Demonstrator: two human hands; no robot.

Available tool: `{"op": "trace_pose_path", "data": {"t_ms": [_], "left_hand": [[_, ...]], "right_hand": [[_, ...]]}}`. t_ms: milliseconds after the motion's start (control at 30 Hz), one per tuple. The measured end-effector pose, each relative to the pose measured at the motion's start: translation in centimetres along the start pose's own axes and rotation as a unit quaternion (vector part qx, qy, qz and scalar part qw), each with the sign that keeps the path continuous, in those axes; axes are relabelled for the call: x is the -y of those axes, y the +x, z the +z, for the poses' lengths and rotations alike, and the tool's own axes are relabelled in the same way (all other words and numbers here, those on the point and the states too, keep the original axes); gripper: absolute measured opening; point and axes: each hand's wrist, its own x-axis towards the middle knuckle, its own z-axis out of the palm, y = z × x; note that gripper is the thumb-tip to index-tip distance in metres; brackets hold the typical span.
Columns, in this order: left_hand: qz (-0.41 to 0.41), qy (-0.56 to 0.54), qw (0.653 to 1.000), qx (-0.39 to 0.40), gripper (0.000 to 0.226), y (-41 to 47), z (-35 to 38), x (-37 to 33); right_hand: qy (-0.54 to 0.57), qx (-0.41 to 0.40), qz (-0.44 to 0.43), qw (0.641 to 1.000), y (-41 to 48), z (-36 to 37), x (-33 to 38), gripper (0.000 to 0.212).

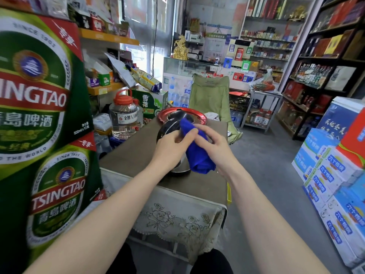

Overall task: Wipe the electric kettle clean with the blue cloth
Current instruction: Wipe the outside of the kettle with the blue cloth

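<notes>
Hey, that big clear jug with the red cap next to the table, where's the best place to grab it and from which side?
Probably by the red handle looped over the cap of the clear jug, coming straight down from above. The jug stands upright, its body looks wide and smooth, and boxes crowd it behind and to the left, so the top is the open approach.

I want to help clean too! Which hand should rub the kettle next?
Probably the right hand: it already presses the blue cloth against the kettle. The left hand looks to be steadying the kettle on the table.
</notes>
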Motion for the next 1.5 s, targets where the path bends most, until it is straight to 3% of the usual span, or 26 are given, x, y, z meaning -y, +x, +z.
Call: {"op": "trace_pose_path", "data": {"t_ms": [133, 267, 333, 467, 600, 700, 800, 900, 967, 1067, 1167, 1300, 1367, 1433, 1500], "left_hand": [[-0.028, -0.074, 0.997, -0.007, 0.013, -0.5, -0.2, 0.4], [-0.070, -0.154, 0.984, 0.062, 0.019, -1.2, -1.1, -0.1], [-0.069, -0.180, 0.978, 0.075, 0.022, -1.3, -1.7, -0.3], [-0.055, -0.141, 0.984, 0.089, 0.026, -1.2, -3.1, 0.2], [-0.054, -0.149, 0.987, 0.014, 0.025, -0.9, -5.0, 0.7], [-0.084, -0.200, 0.974, -0.071, 0.016, -0.4, -6.8, 0.9], [-0.096, -0.229, 0.960, -0.132, 0.015, 0.1, -8.9, 1.5], [-0.100, -0.218, 0.956, -0.172, 0.026, 0.3, -10.2, 2.3], [-0.097, -0.208, 0.954, -0.194, 0.031, 0.2, -10.6, 2.8], [-0.097, -0.180, 0.954, -0.219, 0.019, 0.3, -10.6, 3.6], [-0.095, -0.135, 0.958, -0.236, 0.020, 0.4, -9.7, 3.6], [-0.022, -0.055, 0.972, -0.229, 0.014, 0.6, -7.0, 2.0], [0.053, -0.010, 0.980, -0.190, 0.016, 0.7, -5.2, 0.5], [0.153, 0.063, 0.980, -0.114, 0.031, 1.0, -3.2, -0.8], [0.224, 0.184, 0.955, -0.066, 0.046, 1.7, -1.6, -1.5]], "right_hand": [[0.007, 0.014, 0.038, 0.999, -0.6, -0.5, 0.3, 0.040], [-0.036, 0.054, 0.090, 0.994, -1.0, -1.6, 0.5, 0.047], [-0.050, 0.071, 0.100, 0.991, -0.9, -1.5, 0.3, 0.037], [-0.025, -0.005, 0.047, 0.999, -0.2, 0.0, 1.1, 0.013], [-0.006, -0.059, 0.049, 0.997, 1.6, 2.1, 0.7, 0.023], [0.005, -0.092, 0.130, 0.987, 2.6, 4.2, -0.7, 0.030], [-0.039, -0.033, 0.201, 0.978, 3.4, 7.0, -2.5, 0.037], [-0.012, 0.019, 0.235, 0.972, 3.7, 9.6, -3.5, 0.076], [-0.020, -0.025, 0.201, 0.979, 3.6, 10.3, -3.5, 0.078], [-0.053, -0.159, 0.106, 0.980, 3.2, 9.1, -2.8, 0.080], [-0.082, -0.227, 0.059, 0.969, 3.0, 6.7, -1.5, 0.063], [-0.099, -0.265, -0.013, 0.959, 2.8, 4.1, 1.0, 0.034], [-0.099, -0.267, -0.027, 0.958, 2.8, 3.5, 2.3, 0.037], [-0.101, -0.278, -0.036, 0.955, 3.0, 3.0, 3.4, 0.042], [-0.097, -0.289, -0.044, 0.951, 3.1, 2.6, 4.1, 0.045]]}}
